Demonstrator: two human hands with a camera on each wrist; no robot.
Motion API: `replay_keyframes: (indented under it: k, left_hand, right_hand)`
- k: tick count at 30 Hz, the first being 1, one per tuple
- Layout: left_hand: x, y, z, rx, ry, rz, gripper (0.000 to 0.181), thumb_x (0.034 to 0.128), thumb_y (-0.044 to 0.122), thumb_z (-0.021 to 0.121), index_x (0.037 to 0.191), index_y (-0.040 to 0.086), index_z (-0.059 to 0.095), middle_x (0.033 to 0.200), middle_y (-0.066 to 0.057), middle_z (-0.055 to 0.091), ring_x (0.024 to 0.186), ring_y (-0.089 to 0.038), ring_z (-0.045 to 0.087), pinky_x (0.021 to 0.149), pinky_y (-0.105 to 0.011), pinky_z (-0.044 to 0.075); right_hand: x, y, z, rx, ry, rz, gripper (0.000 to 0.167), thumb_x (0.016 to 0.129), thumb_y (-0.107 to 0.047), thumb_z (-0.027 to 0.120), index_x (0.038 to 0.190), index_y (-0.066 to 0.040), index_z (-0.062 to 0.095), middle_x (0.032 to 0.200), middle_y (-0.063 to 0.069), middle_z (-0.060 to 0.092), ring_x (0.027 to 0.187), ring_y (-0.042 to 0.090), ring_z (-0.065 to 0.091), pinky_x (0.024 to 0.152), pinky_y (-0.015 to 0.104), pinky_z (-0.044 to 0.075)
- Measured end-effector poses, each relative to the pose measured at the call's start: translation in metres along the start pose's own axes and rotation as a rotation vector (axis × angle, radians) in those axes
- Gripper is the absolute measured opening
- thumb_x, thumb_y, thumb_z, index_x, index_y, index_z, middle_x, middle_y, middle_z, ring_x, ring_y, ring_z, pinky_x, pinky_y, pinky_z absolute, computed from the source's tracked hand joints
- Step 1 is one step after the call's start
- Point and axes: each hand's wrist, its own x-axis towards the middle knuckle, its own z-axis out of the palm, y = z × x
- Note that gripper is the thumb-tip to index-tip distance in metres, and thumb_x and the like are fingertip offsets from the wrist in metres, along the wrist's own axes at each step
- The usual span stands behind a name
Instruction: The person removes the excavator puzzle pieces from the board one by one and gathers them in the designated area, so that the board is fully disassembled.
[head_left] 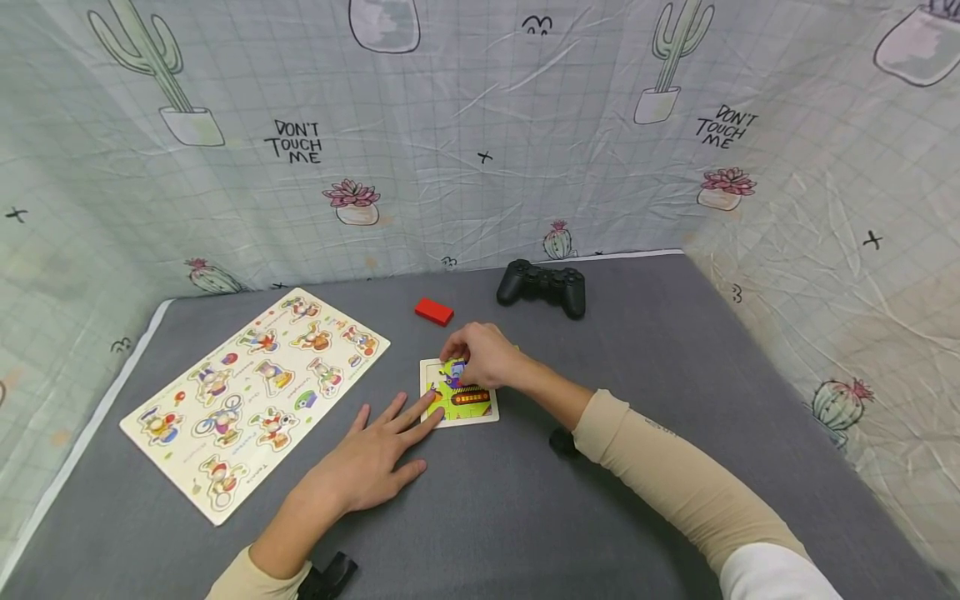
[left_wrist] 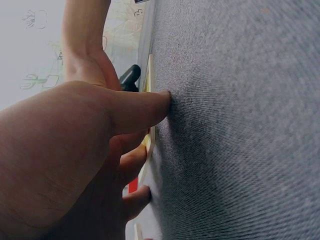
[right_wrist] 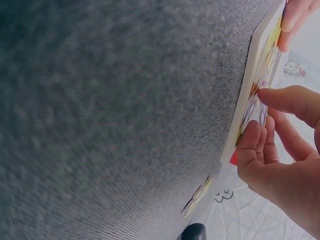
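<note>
A small square puzzle (head_left: 474, 410) with a pale rim and a yellow-green picture lies flat on the grey table. My left hand (head_left: 367, 467) is spread palm down, its fingertips resting on the puzzle's left edge; the left wrist view shows its thumb (left_wrist: 140, 107) touching the cloth. Over the puzzle's upper part, my right hand (head_left: 483, 358) has its fingers curled. In the right wrist view, the thumb and fingers of this hand (right_wrist: 285, 160) pinch a puzzle piece (right_wrist: 263, 109) at the picture's surface, mostly hidden by the fingers.
At left lies a large cream board (head_left: 251, 379) with figures. Behind the puzzle are a red block (head_left: 434, 312) and a black game controller (head_left: 542, 286). A loose yellow-edged piece (right_wrist: 197, 197) lies on the cloth. A patterned curtain (head_left: 465, 200) surrounds the table's back and sides.
</note>
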Motion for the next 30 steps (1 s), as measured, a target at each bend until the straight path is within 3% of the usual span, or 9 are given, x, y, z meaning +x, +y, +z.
replay_keyframes:
  k: [15, 30]
  left_hand:
    - [0.000, -0.001, 0.000, -0.006, -0.005, -0.005, 0.069, 0.1034, 0.037, 0.064, 0.164, 0.029, 0.034, 0.176, 0.006, 0.017, 0.161, -0.037, 0.017, 0.120, -0.077, 0.011]
    - [0.000, -0.001, 0.000, 0.006, 0.003, -0.005, 0.069, 0.1036, 0.038, 0.064, 0.165, 0.029, 0.034, 0.175, 0.006, 0.017, 0.161, -0.038, 0.018, 0.121, -0.077, 0.012]
  right_hand:
    - [-0.001, 0.015, -0.010, 0.067, -0.025, -0.019, 0.031, 0.081, -0.001, 0.082, 0.109, -0.015, 0.081, 0.104, 0.001, 0.074, 0.092, 0.015, 0.061, 0.081, 0.025, 0.052]
    - [-0.012, 0.033, -0.027, 0.096, -0.032, 0.007, 0.034, 0.082, 0.001, 0.081, 0.113, -0.014, 0.080, 0.105, 0.002, 0.073, 0.093, 0.016, 0.062, 0.083, 0.028, 0.053]
